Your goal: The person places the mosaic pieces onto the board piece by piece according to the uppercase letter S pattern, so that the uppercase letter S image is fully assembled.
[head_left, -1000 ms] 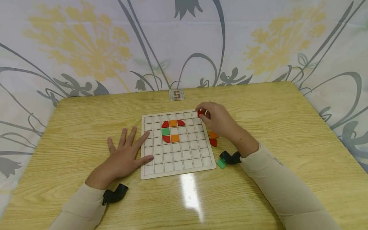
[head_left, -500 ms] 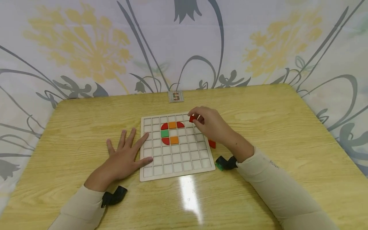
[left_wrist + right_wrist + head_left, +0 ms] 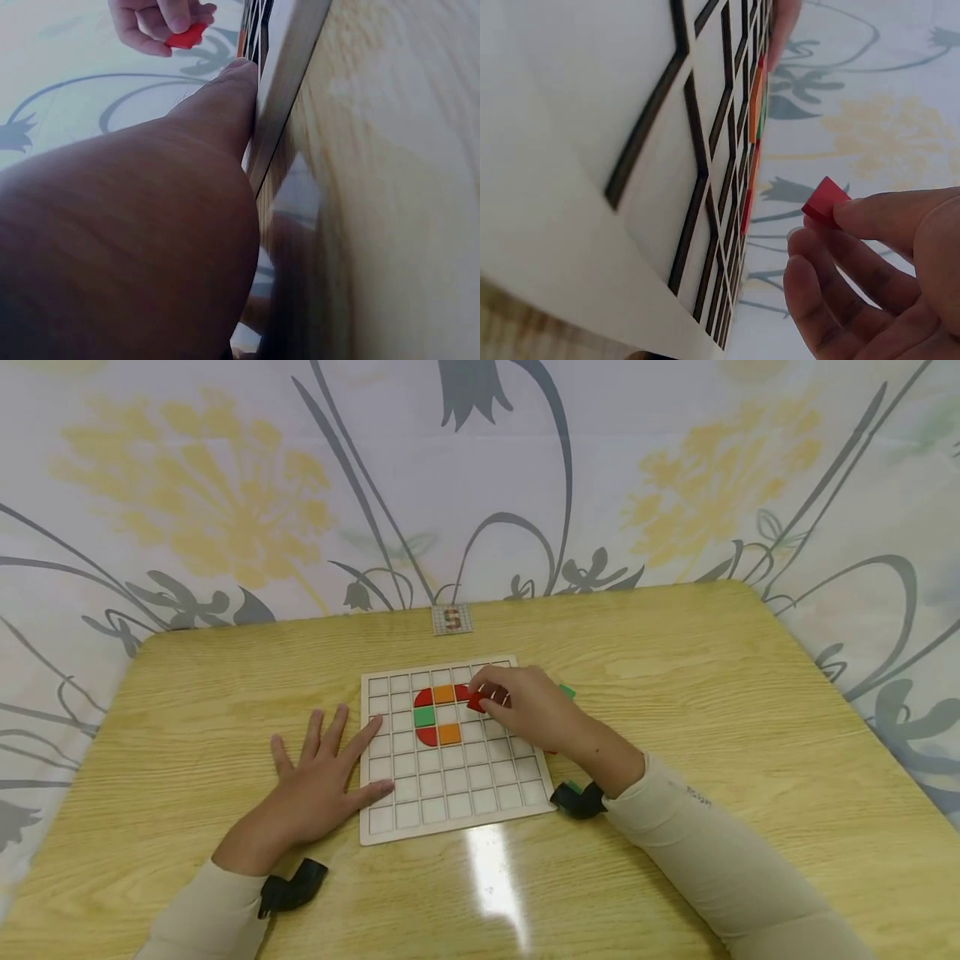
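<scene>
The right hand (image 3: 536, 706) pinches a red piece (image 3: 476, 702) between thumb and fingers above the upper part of the white grid board (image 3: 457, 781). In the right wrist view, the red piece (image 3: 826, 201) is held off the board's surface. The left hand (image 3: 315, 789) lies spread at the board's left side, its thumb and index fingertips on the edge. On the board are an orange square (image 3: 444, 694), a green square (image 3: 424, 717), another orange square (image 3: 449, 733), and red rounded pieces (image 3: 424, 697) at the corners of the shape.
A small card (image 3: 452, 619) with a coloured grid pattern lies behind the board, near the table's back edge. Right of the board, a green piece (image 3: 567, 691) shows beside the right hand, and another (image 3: 575, 786) is partly hidden by the black wrist device (image 3: 579, 802).
The right hand has moved left and nearer the body with the red piece, from the board's upper right corner to beside the placed pieces. The left hand keeps its place on the board's edge.
</scene>
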The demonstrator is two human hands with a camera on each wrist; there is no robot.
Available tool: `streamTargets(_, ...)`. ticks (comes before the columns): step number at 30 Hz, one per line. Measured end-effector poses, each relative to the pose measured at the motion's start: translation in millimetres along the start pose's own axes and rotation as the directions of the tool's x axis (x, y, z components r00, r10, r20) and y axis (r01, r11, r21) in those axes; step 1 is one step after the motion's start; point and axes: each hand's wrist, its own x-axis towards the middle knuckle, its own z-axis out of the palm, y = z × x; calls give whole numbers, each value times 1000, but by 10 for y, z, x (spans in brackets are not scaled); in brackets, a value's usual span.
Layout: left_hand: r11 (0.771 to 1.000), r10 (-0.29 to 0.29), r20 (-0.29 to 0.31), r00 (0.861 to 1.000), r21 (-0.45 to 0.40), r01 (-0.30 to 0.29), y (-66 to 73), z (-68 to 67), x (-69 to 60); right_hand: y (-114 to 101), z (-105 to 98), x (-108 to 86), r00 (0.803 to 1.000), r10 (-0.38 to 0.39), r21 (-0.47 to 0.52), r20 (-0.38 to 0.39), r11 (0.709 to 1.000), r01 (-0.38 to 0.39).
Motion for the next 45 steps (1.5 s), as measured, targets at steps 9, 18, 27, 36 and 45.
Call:
streamTargets(9,1000,-5,4,1000,-16,5,3,70,8,44,34,-39,996,34,-9,77,999,-33)
streamTargets(18,1000,2,-2,1000,-1,-2,-14,62,22,62,56,-7,991,38,-12,125,999,-37)
streamTargets(27,1000,-3,-3,1000,4,3,-10,33,17,95,106,35,987,27,-35,160,999,-22)
streamTargets(36,1000,-2,0,1000,0,2,1,5,0,74,131,32,984,-14,-67,176,997,26)
streamTargets(45,1000,-3,-3,1000,-1,3,5,-2,-9,84,154,39,982,-74,-118,175,988,95)
